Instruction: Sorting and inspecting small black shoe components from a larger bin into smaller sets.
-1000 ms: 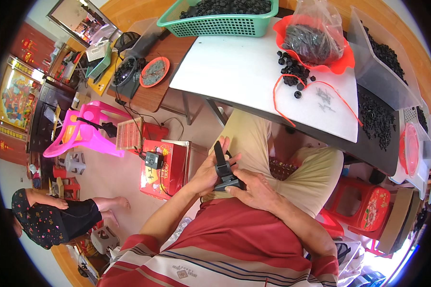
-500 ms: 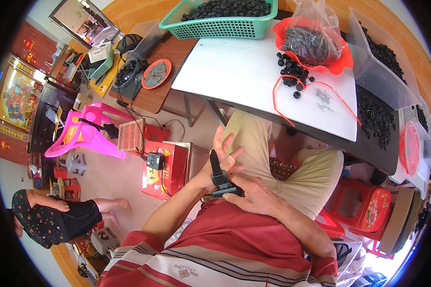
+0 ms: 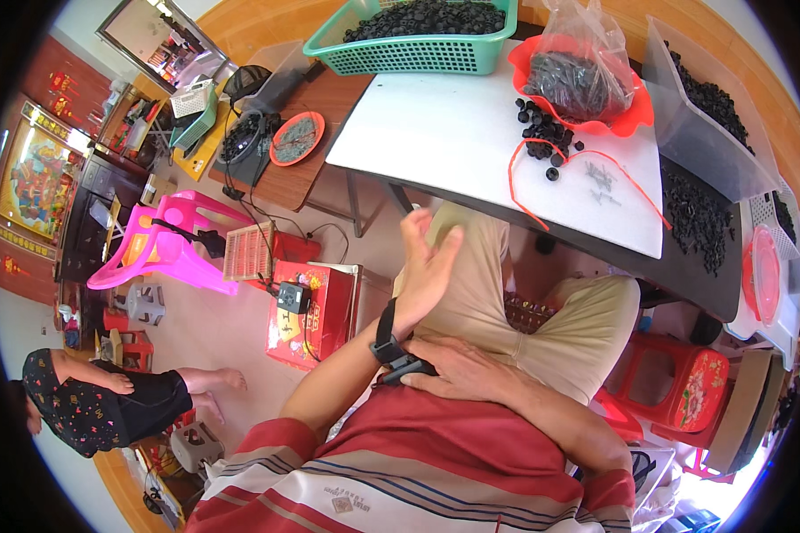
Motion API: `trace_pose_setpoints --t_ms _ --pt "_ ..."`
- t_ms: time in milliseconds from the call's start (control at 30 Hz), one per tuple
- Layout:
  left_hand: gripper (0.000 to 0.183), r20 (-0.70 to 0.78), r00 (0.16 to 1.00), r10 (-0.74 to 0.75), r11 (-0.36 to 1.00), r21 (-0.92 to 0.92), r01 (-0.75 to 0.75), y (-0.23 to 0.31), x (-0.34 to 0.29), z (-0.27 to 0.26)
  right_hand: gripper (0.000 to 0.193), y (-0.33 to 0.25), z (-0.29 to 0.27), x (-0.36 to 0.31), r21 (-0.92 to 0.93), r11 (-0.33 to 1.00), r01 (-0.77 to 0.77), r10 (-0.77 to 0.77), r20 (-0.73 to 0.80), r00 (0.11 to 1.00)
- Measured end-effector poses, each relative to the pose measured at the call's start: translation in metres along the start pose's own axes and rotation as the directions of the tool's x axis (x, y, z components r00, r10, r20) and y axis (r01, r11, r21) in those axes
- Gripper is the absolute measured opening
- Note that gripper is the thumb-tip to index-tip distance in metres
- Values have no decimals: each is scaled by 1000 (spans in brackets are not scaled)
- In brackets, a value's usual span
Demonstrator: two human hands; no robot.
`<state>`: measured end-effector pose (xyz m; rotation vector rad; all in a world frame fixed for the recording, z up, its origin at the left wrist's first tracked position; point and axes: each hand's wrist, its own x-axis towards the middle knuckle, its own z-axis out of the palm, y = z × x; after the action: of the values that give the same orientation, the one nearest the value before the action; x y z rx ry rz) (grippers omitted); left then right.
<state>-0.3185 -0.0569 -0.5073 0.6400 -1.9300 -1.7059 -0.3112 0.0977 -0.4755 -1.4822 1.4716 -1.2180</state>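
Above my lap, my left hand (image 3: 428, 271) is raised with its fingers stretched out and the thumb apart, holding nothing. A black strap (image 3: 385, 333) goes round the left wrist and carries a dark device (image 3: 406, 366) on the side towards my body. My right hand (image 3: 464, 369) lies over that device, its thumb and fingers closed on it close to my shirt. The right fingertips are partly hidden behind the left wrist and the device.
Ahead stands a table with a white sheet (image 3: 436, 124), black caps (image 3: 547, 133), red cord (image 3: 517, 191) and small pale pins (image 3: 603, 180). A green basket (image 3: 409, 58) and red bowl (image 3: 627, 115) hold black parts. A red box (image 3: 311, 315) and pink chair (image 3: 164, 240) stand left; a person lies far left.
The strap end stood up loose beside my left hand; now it lies against the wrist. My left hand has turned and straightened, and both hands have shifted slightly towards my body.
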Motion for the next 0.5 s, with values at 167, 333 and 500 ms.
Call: trace_pose_setpoints --t_ms 167,333,500 --pt "30 96 982 -162 915 -358 186 9 18 9 34 -12 -12 5 55 983 -175 169 89 982" --pt "15 218 786 -579 422 -745 517 -15 21 4 36 -2 -4 8 12 987 -160 156 152 976" --pt "16 -51 982 -182 963 -213 167 -29 13 17 38 -11 0 14 -45 996 -71 77 147 986"
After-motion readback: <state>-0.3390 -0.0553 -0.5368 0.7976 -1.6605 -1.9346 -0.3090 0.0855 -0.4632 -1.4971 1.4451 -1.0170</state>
